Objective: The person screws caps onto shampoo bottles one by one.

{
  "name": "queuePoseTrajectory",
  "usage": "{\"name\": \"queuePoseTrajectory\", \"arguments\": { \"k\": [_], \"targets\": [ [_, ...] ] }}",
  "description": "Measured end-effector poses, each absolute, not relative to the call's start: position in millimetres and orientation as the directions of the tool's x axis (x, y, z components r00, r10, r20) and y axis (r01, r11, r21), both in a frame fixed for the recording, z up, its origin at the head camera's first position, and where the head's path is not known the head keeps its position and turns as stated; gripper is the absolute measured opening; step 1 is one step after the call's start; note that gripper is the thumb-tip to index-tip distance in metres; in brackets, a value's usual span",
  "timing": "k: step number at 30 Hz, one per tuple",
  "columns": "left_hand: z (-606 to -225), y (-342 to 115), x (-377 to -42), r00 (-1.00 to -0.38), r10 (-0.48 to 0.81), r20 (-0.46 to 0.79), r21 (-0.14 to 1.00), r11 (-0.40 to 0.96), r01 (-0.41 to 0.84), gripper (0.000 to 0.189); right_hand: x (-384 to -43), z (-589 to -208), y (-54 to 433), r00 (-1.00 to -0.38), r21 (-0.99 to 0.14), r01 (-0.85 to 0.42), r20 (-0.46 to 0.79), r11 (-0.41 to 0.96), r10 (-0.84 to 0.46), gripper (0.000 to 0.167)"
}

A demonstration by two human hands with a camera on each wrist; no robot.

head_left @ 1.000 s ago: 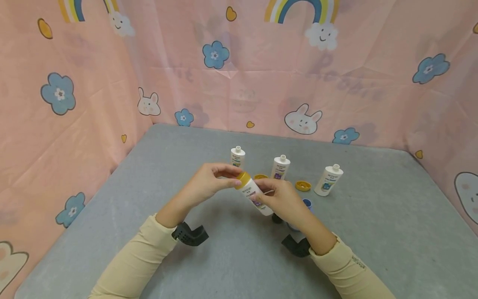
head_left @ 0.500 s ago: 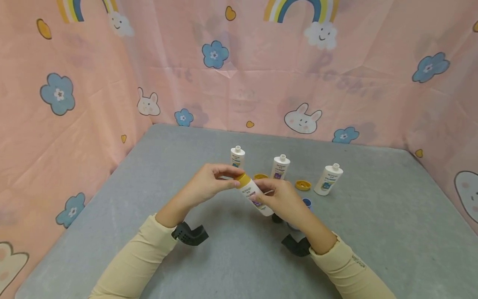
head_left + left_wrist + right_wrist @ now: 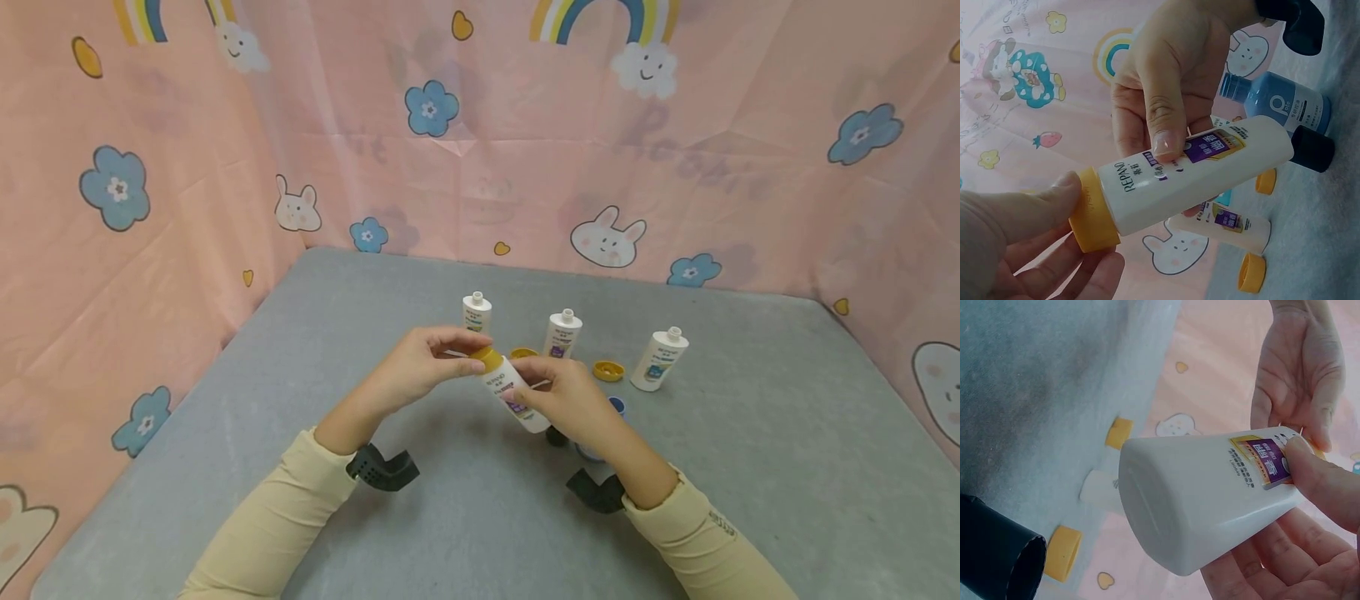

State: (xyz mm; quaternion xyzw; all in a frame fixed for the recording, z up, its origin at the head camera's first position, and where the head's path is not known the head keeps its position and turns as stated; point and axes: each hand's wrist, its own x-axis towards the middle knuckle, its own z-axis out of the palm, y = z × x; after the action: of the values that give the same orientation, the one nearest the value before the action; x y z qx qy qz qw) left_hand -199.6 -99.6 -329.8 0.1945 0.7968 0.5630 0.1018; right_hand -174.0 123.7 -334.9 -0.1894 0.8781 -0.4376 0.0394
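Both hands hold a white shampoo-like bottle (image 3: 522,411) above the table. It is tilted, its yellow cap (image 3: 487,359) toward the upper left and its base toward the lower right. My left hand (image 3: 420,367) pinches that cap between thumb and fingers. Around the bottle's body my right hand (image 3: 573,400) grips, its thumb over the purple label (image 3: 1204,148). Close behind the right hand stands a blue bottle (image 3: 1282,100) with a bare neck, mostly hidden in the head view. A black cylindrical cap (image 3: 1314,149) sits beside it.
Farther back stand three capless white bottles: one at left (image 3: 477,310), one in the middle (image 3: 562,333), one at right (image 3: 660,360). Two yellow caps, one at right (image 3: 608,371) and one partly hidden (image 3: 523,353), lie among them. A pink patterned cloth (image 3: 480,167) encloses the grey table (image 3: 750,458).
Hardly anything differs. Both hands keep their hold on the white bottle and its yellow cap, with only a very slight shift; the things on the table stay where they were.
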Motion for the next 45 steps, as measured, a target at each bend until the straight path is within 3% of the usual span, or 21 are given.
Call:
{"name": "queuePoseTrajectory", "arguments": {
  "k": [17,33,45],
  "targets": [
    [-333,-99,-199,-0.897,0.432,0.093,0.930,0.284,0.233,0.027,-176,-338,125,-0.922,-0.792,-0.269,0.048,0.548,-0.383,0.032],
    [-336,-97,-198,-0.854,0.472,0.219,0.896,0.251,0.368,0.024,-177,-334,131,-0.878,-0.827,-0.306,0.054,0.472,-0.475,0.035],
    [-335,-97,-198,-0.823,0.514,0.243,0.900,0.196,0.388,0.023,-181,-334,137,-0.840,-0.898,-0.209,-0.038,0.387,-0.541,0.034]
  ]
}}
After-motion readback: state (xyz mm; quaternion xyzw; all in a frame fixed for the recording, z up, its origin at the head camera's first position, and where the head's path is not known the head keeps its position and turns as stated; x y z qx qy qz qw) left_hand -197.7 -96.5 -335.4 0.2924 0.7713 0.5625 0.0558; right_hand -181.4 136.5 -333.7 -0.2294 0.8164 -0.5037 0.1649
